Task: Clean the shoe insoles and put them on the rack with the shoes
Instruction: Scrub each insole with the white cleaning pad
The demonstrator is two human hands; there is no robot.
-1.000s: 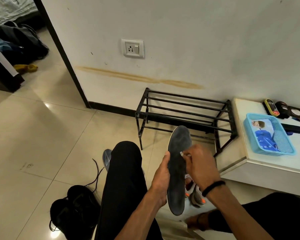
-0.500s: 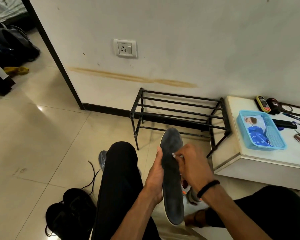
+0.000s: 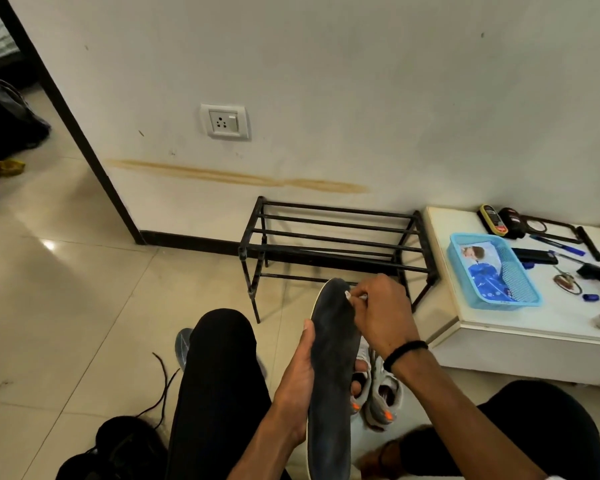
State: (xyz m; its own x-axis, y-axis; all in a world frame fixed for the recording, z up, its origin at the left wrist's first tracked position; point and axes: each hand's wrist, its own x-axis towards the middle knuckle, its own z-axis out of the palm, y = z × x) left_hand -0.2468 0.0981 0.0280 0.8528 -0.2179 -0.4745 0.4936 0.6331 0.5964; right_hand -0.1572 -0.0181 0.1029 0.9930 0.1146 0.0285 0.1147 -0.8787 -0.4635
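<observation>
Insole gripped upright by left hand, fingers curled round edge. Small white wipe pinched by right hand against insole toe, 12 o'clock end. Rack beyond.

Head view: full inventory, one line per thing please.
insole: 1, dark grey, held upright in front of the rack
white wipe: 1, small, pinched at the insole's top
shoe rack: 1, black, against the wall
grey shoes: 2, orange tabs, floor behind the insole
black shoes: dark pair, floor lower left
second insole: 1, grey, floor beside the left knee
blue basket: 1, on the white cabinet
wall socket: 1, white
left hand: grips the insole's edge
right hand: fingers pinch the wipe
</observation>
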